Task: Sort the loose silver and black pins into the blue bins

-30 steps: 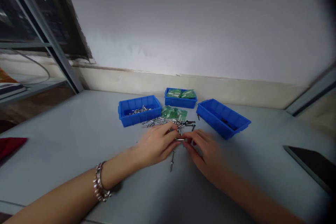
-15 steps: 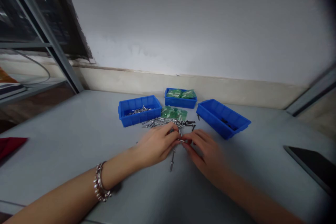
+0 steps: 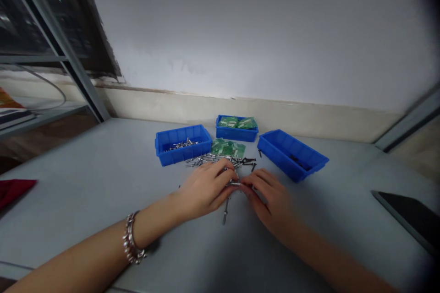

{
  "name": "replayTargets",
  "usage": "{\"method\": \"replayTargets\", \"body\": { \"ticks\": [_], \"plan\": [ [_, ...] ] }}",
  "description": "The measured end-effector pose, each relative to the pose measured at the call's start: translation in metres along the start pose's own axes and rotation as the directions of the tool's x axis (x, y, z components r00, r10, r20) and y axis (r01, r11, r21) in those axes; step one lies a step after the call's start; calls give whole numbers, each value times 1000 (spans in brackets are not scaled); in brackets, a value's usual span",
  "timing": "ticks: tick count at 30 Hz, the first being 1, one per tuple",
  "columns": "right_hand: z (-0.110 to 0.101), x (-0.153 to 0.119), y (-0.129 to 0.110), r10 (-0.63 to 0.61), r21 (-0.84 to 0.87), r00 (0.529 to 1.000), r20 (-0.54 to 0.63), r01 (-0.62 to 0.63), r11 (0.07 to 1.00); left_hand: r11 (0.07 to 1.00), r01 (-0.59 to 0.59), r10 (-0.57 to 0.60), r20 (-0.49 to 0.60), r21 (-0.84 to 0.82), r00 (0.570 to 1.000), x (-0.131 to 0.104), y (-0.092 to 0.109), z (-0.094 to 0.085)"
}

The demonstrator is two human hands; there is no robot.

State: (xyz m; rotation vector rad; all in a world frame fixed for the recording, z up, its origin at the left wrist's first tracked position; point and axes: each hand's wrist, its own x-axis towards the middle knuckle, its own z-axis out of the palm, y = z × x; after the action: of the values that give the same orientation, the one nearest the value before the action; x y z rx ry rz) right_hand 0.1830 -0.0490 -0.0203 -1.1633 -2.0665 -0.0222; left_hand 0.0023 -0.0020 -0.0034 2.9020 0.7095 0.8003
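Note:
My left hand and my right hand meet over the middle of the table. A slim silver screw lies level between their fingertips. The left fingers pinch one end and the right thumb and fingers close on the other; its exact shape is too small to make out. Just beyond the hands spreads a pile of silver screws, partly covered by my left hand. A few black screws lie at its right end. Another silver screw rests on the table nearer to me, below the fingertips.
Behind the pile lies a green packet. A blue bin at left holds silver pieces, a back bin holds green packets, and a right bin holds dark pieces. A dark flat device and red cloth lie outward.
The screw between the fingertips now lies more level and reaches further toward the left hand. My right fingertips have shifted slightly; the bins and pile are unmoved.

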Motion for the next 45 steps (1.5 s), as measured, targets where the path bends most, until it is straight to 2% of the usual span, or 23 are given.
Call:
{"method": "replayTargets", "body": {
  "ticks": [11,33,45],
  "plan": [
    [-1,1,-2,30,-9,1000,-9,-30,1000,999,-38,38,-27,0,999,0,-1,2],
    [-2,1,-2,19,-2,999,43,-19,1000,1000,-17,16,10,5,1000,0,-1,1],
    [-2,1,-1,16,-12,999,-29,-16,1000,999,9,-9,3,33,1000,-1,-1,1]
  ]
}}
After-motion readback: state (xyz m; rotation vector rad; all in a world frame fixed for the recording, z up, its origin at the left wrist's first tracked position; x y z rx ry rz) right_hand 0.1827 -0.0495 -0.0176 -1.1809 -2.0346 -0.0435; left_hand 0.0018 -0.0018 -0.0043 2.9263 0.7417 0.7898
